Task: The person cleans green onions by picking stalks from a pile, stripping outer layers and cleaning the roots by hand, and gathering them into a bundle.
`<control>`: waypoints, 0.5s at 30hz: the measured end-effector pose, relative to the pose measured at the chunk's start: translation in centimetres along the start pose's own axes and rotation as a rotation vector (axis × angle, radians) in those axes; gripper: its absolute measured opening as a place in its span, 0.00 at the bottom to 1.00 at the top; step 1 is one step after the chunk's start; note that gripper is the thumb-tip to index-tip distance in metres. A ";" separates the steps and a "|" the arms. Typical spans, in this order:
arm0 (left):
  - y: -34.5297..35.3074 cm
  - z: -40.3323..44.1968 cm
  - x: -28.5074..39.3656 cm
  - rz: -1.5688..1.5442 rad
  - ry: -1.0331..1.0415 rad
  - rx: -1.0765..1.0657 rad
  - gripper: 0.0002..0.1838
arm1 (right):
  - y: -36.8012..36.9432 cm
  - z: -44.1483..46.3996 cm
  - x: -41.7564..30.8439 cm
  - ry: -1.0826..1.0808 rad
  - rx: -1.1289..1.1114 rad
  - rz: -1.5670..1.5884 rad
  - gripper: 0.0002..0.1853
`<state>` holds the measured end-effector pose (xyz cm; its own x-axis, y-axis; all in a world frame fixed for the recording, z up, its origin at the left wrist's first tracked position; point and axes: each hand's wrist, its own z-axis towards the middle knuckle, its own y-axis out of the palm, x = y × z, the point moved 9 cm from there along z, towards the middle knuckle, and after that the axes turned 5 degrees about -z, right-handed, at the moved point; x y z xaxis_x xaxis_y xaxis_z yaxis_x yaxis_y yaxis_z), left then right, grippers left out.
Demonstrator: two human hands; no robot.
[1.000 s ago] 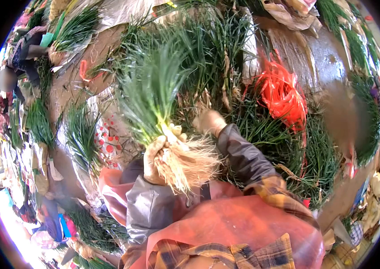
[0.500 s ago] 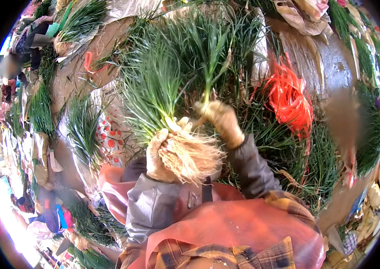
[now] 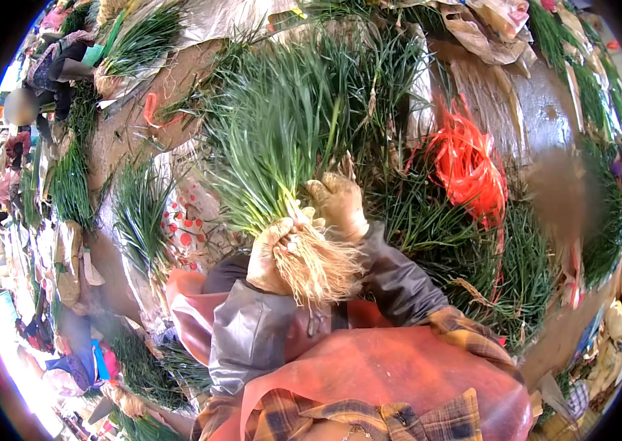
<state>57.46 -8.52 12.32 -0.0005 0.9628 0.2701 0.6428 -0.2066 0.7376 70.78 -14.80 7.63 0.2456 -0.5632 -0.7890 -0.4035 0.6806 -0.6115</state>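
My left hand (image 3: 270,257), in a pale soiled glove, is closed around the base of a bunch of scallion-like greens (image 3: 274,162). The long green leaves fan out upward and away from me, and the pale stringy roots (image 3: 318,261) hang toward my apron. My right hand (image 3: 339,202), gloved the same way, is at the right side of the bunch with its fingers curled against the pale stems. Its fingertips are partly hidden. Behind both hands lies a large heap of the same greens (image 3: 384,73).
A tangle of red plastic ribbon (image 3: 469,165) lies on the greens to the right. A smaller bunch (image 3: 138,213) rests beside a red-dotted sheet (image 3: 187,224) at left. Another person (image 3: 54,70) is at the upper left. My red apron (image 3: 384,367) covers my lap.
My right hand has moved left from the heap to the bunch, bringing a stalk that now stands along its right side. My left hand keeps its hold, shifted slightly right.
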 end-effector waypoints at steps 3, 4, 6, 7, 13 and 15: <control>-1.1 1.0 0.6 0.146 0.054 0.018 0.17 | 2.3 -1.1 3.6 0.275 0.181 -0.088 0.18; -1.3 0.5 0.8 0.146 0.102 0.011 0.16 | 2.1 -1.2 3.2 0.203 0.282 -0.223 0.17; 1.1 -1.4 0.7 -0.008 0.019 0.028 0.19 | 13.4 0.6 19.3 0.136 -0.382 -0.517 0.18; 1.1 -1.6 1.1 0.027 0.025 -0.027 0.19 | 11.3 -0.4 17.6 0.228 -0.560 -0.624 0.18; 0.6 -0.7 1.2 -0.214 -0.009 -0.121 0.23 | 0.5 -0.5 3.1 0.208 -0.392 0.803 0.26; 1.6 -0.6 1.4 -0.233 -0.006 -0.250 0.22 | 1.3 -0.1 -1.0 0.135 -0.576 1.107 0.30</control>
<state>58.04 -7.58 14.22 -0.1201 0.9900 0.0736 0.4183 -0.0168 0.9082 69.90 -13.37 7.62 -0.5486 0.1120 -0.8285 -0.6698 0.5342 0.5157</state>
